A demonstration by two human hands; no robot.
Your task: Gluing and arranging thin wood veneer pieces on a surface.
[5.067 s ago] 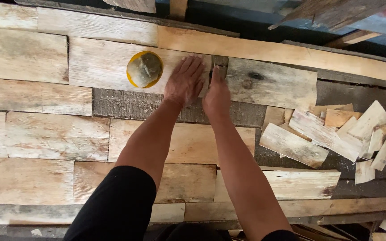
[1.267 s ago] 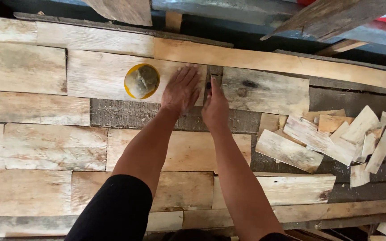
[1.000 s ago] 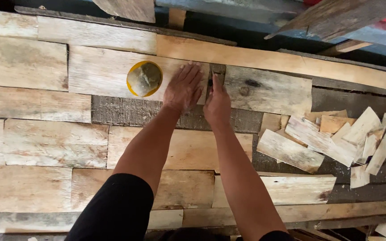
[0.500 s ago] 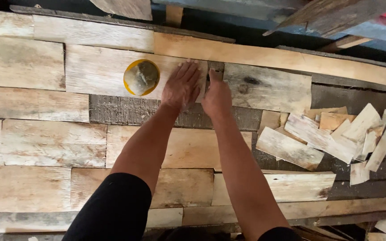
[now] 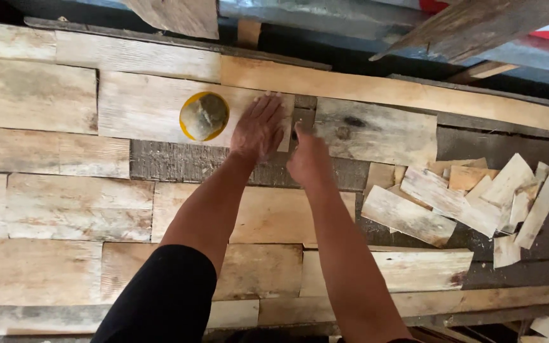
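left hand point(image 5: 258, 127) laid flat, fingers spread, on right end of pale plank point(image 5: 154, 108); plank's long axis set left-right. right hand point(image 5: 309, 159) pressed at dark gap just beside, grip not discernible. yellow-rimmed round tin point(image 5: 204, 116) seated on plank, nearer left hand.

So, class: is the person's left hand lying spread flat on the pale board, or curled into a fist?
Spread flat. The left hand lies palm down, fingers extended, on the pale board beside the yellow-rimmed disc.
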